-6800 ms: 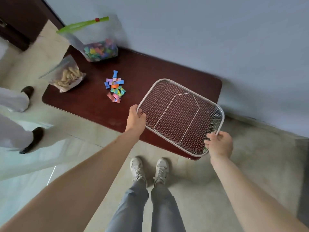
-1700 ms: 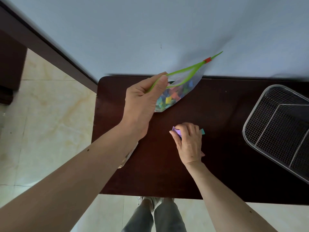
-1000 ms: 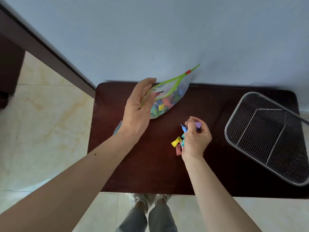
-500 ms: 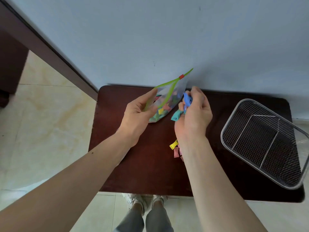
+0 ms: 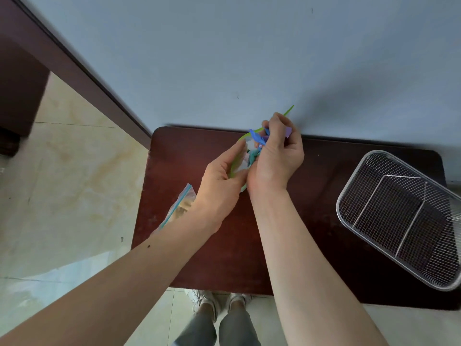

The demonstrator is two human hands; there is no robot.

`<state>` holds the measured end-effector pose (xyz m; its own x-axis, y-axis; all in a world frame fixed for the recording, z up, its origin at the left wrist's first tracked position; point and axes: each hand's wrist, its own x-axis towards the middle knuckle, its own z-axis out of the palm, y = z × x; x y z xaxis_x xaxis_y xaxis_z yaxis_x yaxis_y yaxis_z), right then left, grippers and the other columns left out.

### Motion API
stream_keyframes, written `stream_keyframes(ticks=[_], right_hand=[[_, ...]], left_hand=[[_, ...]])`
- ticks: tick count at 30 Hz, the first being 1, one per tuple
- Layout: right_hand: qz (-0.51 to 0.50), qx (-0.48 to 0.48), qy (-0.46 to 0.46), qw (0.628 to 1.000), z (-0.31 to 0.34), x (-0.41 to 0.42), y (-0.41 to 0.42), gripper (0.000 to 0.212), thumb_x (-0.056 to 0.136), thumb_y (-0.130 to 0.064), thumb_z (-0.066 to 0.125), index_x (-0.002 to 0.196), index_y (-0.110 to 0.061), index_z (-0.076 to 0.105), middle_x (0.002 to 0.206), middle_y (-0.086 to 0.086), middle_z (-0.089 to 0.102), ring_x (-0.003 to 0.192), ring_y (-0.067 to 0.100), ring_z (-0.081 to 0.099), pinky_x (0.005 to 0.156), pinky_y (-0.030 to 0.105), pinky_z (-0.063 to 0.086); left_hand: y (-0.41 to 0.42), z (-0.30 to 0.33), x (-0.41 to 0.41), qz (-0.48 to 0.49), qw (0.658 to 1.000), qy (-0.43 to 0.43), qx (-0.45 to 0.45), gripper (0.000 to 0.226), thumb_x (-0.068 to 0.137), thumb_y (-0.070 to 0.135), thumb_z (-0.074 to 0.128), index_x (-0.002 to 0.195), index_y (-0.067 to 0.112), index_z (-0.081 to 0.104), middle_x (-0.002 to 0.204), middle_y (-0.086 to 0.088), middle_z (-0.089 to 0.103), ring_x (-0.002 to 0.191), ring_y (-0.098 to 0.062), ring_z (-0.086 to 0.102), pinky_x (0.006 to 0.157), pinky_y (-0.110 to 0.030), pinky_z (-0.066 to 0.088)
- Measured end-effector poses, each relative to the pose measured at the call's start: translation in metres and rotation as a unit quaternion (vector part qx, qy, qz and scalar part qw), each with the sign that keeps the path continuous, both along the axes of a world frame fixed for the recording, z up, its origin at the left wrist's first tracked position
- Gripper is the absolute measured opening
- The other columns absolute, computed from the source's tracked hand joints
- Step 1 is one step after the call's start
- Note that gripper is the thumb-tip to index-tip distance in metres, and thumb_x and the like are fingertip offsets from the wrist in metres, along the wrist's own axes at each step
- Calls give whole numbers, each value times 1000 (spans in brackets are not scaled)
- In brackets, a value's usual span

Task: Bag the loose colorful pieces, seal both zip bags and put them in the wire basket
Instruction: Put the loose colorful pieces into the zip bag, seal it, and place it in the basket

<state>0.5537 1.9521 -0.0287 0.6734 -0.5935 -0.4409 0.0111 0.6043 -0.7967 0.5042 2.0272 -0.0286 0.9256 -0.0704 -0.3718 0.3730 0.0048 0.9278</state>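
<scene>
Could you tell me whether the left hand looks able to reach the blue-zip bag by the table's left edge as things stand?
Probably yes: the blue-zip bag lies just beside the left forearm with nothing over it, but the left hand is now holding the green-zip bag open and would have to let go.

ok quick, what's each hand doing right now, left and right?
Left hand: pinching the green-topped zip bag by its mouth.
Right hand: closed on a bunch of colorful pieces at the bag's mouth.

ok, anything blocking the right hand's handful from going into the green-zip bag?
Nothing visible. The left hand holds the green-zip bag with its mouth apart, and the right hand with its colorful pieces is right at the opening. The bag's inside is mostly hidden behind the hands.
</scene>
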Motion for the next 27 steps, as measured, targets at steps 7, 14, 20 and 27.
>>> stream_keyframes(ticks=[7,14,20,27], right_hand=[[39,-41,-6,998,-5,-9,2,5,75,-11,66,76,-15,68,84,13,64,75,18,64,72,31,54],[58,-3,-38,998,-5,-13,0,13,82,7,62,80,-5,64,87,16,64,67,14,67,61,23,54],[71,-24,-15,997,-5,-16,-2,20,90,-11,55,81,-4,71,88,11,70,78,17,67,69,23,53],[301,-34,65,951,2,1,-16,65,101,-35,32,50,-36,73,64,-22,71,124,18,50,102,28,34]], left_hand=[[0,-5,0,-1,999,-17,42,56,93,-3,52,140,27,48,129,9,65,121,-5,59,106,-33,45],[2,-6,0,-9,1000,-7,27,59,92,-7,49,144,20,43,138,7,58,128,-4,53,112,-30,39],[2,-3,-1,-1,1000,1,11,54,95,-1,50,144,21,42,140,8,56,130,-3,51,115,-35,37],[-4,7,0,1,1000,5,10,46,99,11,48,142,26,43,120,29,57,115,17,53,105,-12,39]])
